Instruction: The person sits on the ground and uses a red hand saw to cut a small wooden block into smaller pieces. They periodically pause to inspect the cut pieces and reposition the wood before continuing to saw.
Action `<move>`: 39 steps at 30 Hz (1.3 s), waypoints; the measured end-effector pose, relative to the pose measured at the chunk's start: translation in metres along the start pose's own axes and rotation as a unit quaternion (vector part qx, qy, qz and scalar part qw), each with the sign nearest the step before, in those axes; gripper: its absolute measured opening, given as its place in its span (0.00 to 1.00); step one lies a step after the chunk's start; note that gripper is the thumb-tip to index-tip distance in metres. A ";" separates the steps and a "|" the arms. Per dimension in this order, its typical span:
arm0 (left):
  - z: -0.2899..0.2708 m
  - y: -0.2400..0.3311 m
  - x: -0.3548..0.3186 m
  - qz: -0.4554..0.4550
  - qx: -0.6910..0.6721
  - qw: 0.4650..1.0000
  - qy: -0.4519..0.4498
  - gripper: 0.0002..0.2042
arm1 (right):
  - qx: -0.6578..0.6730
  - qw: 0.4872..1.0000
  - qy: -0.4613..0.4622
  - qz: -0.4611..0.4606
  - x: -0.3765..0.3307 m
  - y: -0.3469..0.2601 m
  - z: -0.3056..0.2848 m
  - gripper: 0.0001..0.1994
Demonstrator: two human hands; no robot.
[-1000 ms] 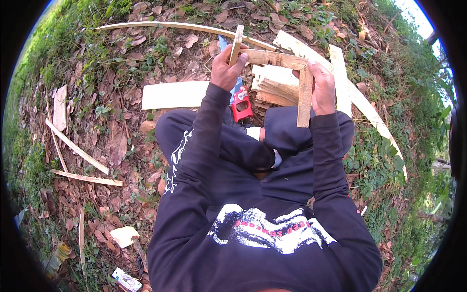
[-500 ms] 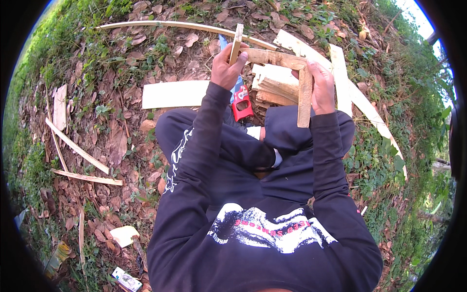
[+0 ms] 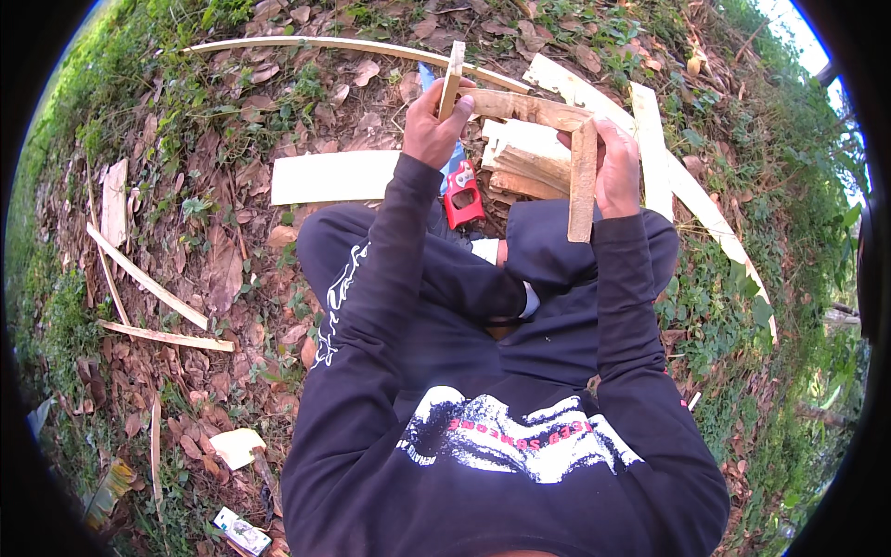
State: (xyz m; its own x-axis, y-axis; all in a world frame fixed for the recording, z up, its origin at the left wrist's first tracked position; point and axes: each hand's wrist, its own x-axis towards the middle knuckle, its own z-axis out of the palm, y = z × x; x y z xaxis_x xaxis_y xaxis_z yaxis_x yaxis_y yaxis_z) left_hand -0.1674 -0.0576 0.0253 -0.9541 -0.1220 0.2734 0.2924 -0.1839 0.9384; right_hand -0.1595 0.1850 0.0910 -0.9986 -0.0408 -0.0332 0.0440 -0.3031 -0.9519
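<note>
Holding a rough three-piece frame of pale wooden slats point(image 3: 548, 116) up over the crossed legs, the left hand point(image 3: 434, 125) grips its upright left slat and the right hand point(image 3: 617, 167) clasps its right leg. This looks like the joining step; squaring the corners likely comes next, with the red-handled handsaw point(image 3: 459, 190) lying beneath.

Rough, pale bare-wood frame point(image 3: 548, 116) and matt sawn planks point(image 3: 334, 176) over dry, papery leaves point(image 3: 223, 269); a saw point(image 3: 459, 190) with glossy red plastic handle; dark, soft cloth sleeves point(image 3: 390, 278).
</note>
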 end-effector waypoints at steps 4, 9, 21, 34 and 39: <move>0.000 0.001 0.000 -0.001 -0.001 1.000 0.000 0.08 | 0.000 1.000 -0.002 0.003 0.000 0.001 -0.001 0.13; 0.000 0.000 0.000 -0.006 -0.005 1.000 0.000 0.08 | 0.008 1.000 -0.004 -0.004 0.002 0.005 -0.004 0.14; 0.006 -0.006 0.000 -0.015 0.004 1.000 -0.024 0.08 | 0.016 1.000 -0.010 0.003 0.006 0.011 -0.004 0.17; -0.018 -0.005 0.006 0.000 -0.133 0.991 0.018 0.09 | 0.060 0.996 0.066 -0.020 0.011 0.009 -0.026 0.14; -0.018 -0.004 0.010 -0.016 -0.104 0.988 0.109 0.24 | 0.072 0.992 0.103 -0.027 0.016 0.011 -0.047 0.14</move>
State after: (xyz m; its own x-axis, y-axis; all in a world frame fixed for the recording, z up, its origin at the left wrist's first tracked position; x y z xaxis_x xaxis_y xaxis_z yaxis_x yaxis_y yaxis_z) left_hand -0.1770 -0.0753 0.0208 -0.9328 -0.3169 0.1714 0.2916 -0.3849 0.8757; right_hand -0.1765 0.2253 0.0655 -0.9837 0.1696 -0.0590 -0.0206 -0.4331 -0.9011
